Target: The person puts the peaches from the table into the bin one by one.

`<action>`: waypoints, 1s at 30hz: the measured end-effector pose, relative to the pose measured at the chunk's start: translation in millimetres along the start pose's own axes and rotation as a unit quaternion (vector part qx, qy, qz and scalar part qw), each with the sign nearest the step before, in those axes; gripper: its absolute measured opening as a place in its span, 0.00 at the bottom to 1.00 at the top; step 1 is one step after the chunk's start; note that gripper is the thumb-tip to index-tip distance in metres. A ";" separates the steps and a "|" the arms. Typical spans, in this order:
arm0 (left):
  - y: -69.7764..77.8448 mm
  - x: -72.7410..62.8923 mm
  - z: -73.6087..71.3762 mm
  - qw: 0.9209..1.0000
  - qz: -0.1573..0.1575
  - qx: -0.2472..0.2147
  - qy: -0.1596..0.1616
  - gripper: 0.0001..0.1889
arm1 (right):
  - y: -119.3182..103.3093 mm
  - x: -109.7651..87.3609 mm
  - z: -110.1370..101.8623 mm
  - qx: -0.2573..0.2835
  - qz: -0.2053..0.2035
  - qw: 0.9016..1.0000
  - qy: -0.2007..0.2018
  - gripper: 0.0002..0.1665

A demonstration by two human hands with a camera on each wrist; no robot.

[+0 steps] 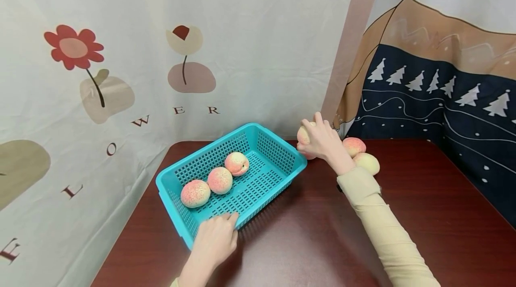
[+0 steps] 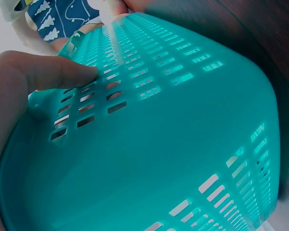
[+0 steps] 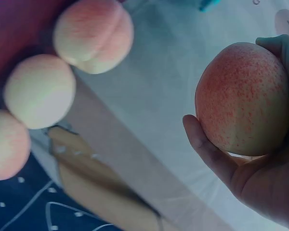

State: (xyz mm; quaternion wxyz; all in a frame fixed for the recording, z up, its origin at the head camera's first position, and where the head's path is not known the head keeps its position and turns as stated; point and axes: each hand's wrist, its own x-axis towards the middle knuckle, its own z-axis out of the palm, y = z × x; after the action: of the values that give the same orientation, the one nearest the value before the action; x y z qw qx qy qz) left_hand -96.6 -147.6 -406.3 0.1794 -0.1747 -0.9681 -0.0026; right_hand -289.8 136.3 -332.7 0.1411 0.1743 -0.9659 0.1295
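My right hand [image 1: 324, 140] holds a peach [image 3: 244, 98] with pink speckles, its fingers curled round the fruit, just beyond the basket's right end. Below that hand, another peach [image 3: 94, 34] shows partly. Close to my right wrist lie a pinkish peach [image 1: 354, 146] and a paler one [image 1: 367, 163], touching each other. My left hand [image 1: 215, 238] grips the near rim of a turquoise plastic basket [image 1: 269, 202], the thumb [image 2: 70, 72] lying against its slotted wall. Inside the basket, three peaches [image 1: 220, 180] sit in a slanting row towards the left side.
Everything stands on a dark red-brown table [image 1: 306, 233]. A white curtain [image 1: 262, 45] with flower prints and letters hangs behind and to the left. At the right hangs a dark blue cloth [image 1: 427, 103] with white trees.
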 end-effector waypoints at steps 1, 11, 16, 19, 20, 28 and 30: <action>-0.1 0.1 -0.1 1.000 0.000 0.000 0.000 0.09 | -3.7 2.9 -1.5 -0.001 -0.005 1.000 0.000 0.39; -0.1 0.1 -0.3 1.000 -0.005 0.000 -0.004 0.08 | -38.9 29.3 -4.6 -0.005 -0.055 0.998 -0.011 0.39; 0.0 -0.1 -0.8 1.000 -0.005 0.001 -0.008 0.08 | -52.8 39.4 0.8 -0.002 -0.077 0.997 -0.027 0.39; 0.0 -0.3 -1.0 1.000 -0.004 0.002 -0.007 0.08 | -60.3 45.6 6.5 -0.003 -0.089 0.995 -0.037 0.38; -0.1 -0.4 -1.1 1.000 -0.004 0.003 -0.007 0.08 | -62.7 47.7 8.8 -0.004 -0.093 0.995 -0.042 0.38; 0.0 0.3 -1.0 1.000 -0.001 0.005 -0.004 0.08 | -80.8 61.4 27.2 -0.028 -0.115 0.988 -0.102 0.42; 0.1 0.5 -1.0 1.000 0.000 0.004 -0.006 0.08 | -85.2 63.8 31.3 -0.039 -0.118 0.985 -0.117 0.43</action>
State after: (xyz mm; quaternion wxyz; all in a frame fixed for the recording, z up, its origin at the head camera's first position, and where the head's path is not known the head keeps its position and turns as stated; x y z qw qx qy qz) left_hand -96.7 -147.4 -405.2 0.1744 -0.1741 -0.9692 0.0019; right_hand -322.4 30.7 -324.3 0.0480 0.2952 -0.9528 0.0531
